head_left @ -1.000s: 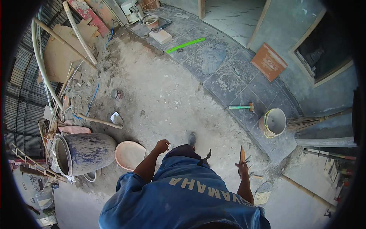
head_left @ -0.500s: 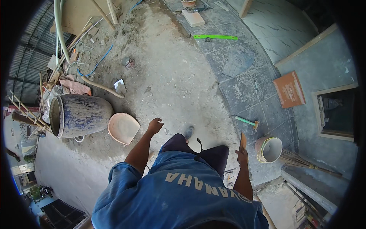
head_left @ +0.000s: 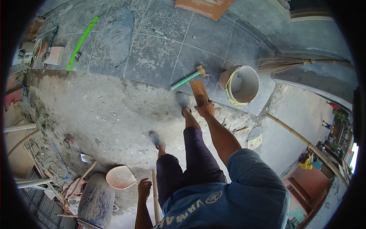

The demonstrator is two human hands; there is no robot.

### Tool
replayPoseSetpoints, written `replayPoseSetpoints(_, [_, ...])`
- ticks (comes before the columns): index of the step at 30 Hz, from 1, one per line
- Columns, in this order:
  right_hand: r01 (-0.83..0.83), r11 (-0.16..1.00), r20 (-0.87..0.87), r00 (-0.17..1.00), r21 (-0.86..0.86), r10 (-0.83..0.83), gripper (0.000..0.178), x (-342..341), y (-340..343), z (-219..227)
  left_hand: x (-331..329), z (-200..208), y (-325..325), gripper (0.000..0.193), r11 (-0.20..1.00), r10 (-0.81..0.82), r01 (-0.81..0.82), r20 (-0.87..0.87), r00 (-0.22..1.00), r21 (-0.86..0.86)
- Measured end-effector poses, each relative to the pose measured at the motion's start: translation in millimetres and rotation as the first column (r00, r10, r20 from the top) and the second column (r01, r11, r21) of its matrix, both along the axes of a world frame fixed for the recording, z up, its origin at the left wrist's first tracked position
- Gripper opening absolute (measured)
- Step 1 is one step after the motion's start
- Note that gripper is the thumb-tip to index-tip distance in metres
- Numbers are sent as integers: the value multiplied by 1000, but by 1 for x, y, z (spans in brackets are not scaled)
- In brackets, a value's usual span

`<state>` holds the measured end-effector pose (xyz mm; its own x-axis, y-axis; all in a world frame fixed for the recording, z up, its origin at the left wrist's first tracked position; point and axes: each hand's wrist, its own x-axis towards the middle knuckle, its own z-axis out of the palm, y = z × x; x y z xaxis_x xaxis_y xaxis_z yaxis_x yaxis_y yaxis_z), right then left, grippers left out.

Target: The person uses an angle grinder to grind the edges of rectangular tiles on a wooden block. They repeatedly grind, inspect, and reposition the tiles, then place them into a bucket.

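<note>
My right hand reaches forward and is shut on a flat brown wooden board, held upright above my right foot. Just past the board lie a mallet with a green handle and a round bucket on the grey tiled floor. My left hand hangs at my side with its fingers curled and nothing in it, next to a thin wooden stick and near a pink basin. Both feet stand on rough bare cement.
A broom lies right of the bucket. A green spirit level rests on the tiles at far left. A blue drum, a trowel and loose rubble sit lower left. A bamboo pole runs along the right.
I have stepped toward the tiled floor and the view has swung, so mallet and bucket are now right ahead. Basin and drum have dropped to lower left. My left hand has lowered to my side.
</note>
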<state>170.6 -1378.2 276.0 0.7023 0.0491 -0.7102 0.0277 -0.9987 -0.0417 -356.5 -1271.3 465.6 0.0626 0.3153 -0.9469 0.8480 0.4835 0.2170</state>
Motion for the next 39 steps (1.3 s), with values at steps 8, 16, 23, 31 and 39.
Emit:
replayPoseSetpoints(8, [-327,943,310,904,59,294,92,91,18,-197,154,-59,-5,42,991,110,-110,-7,994,-77])
replayPoseSetpoints(16, [-374,920,433,853,119,291,93,94,1,-286,124,-70,-28,35,970,173,-204,-215,961,-133])
replayPoseSetpoints(23, [-287,922,486,864,260,132,93,74,-21,-285,113,-78,-27,38,973,174,-203,-234,957,-108])
replayPoseSetpoints(31, [109,978,488,853,179,-185,105,36,-101,-285,100,-82,-15,41,982,127,-152,-210,969,-109])
replayPoseSetpoints(39, [294,944,473,818,149,-329,107,55,-117,-315,70,-96,-19,37,984,91,-125,-247,965,-127])
